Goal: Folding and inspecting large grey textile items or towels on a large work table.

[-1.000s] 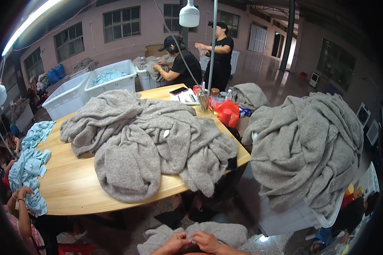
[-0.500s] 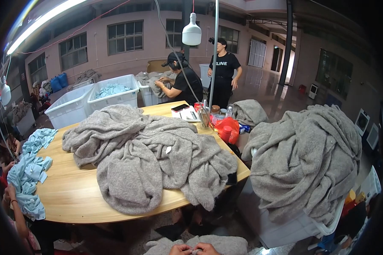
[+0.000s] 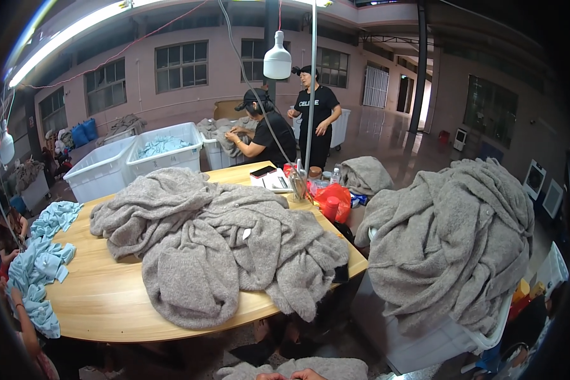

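At the lower edge my left hand and my right hand are close together on a fuzzy grey knit garment lying over my lap. Both look closed, their fingers curled on the knit; the frame's edge cuts off most of each hand. Just ahead, a loose heap of grey knit garments covers the middle of the wooden table. A small white tag shows on that heap.
On the right, more grey knitwear overflows a white bin. Light blue garments line the table's left edge, beside another person's arm. A red bag and notebook lie at the far edge. Two people stand or sit beyond.
The view has tilted slightly, so my hands show lower and are more cut off. The standing person beyond the table has turned and raised a forearm.
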A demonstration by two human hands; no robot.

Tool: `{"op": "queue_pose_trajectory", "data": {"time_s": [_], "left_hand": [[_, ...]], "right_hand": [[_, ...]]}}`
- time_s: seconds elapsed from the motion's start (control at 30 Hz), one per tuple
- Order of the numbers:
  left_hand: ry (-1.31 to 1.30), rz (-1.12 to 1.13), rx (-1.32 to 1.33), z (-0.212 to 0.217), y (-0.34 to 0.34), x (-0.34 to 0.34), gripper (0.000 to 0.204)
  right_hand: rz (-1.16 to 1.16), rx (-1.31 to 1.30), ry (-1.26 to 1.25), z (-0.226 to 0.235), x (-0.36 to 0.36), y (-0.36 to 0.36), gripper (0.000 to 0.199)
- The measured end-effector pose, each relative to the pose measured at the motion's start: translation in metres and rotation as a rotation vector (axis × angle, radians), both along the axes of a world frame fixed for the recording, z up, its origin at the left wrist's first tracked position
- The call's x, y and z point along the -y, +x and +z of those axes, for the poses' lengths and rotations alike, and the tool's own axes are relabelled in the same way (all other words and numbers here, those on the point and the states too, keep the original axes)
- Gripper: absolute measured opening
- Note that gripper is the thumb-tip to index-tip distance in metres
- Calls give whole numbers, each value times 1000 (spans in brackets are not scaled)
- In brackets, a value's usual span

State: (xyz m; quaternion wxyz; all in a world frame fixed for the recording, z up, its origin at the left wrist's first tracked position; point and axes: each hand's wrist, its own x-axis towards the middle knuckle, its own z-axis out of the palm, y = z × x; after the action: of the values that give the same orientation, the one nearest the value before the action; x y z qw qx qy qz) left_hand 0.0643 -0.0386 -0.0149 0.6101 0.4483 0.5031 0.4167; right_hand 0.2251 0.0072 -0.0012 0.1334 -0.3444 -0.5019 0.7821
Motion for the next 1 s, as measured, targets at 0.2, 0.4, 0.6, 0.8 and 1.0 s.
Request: {"op": "queue_pose_trajectory", "data": {"time_s": [0.2,0.4,0.6,0.8,1.0], "left_hand": [[166,59,-261,2,4,2,10],[344,141,-463,-13,6,4,10],[358,166,-634,-17,10,7,12],[521,248,-649,-23,14,4,3],[730,256,-683,-20,14,2,4]], "right_hand": [[-142,-36,30,-5,10,-3,14],[-246,-31,236,11,17,-11,20],[-325,-16,32,18,17,-12,18],[-353,164,429,9,27,-23,18],[-465,111,513,6,17,-23,18]]}}
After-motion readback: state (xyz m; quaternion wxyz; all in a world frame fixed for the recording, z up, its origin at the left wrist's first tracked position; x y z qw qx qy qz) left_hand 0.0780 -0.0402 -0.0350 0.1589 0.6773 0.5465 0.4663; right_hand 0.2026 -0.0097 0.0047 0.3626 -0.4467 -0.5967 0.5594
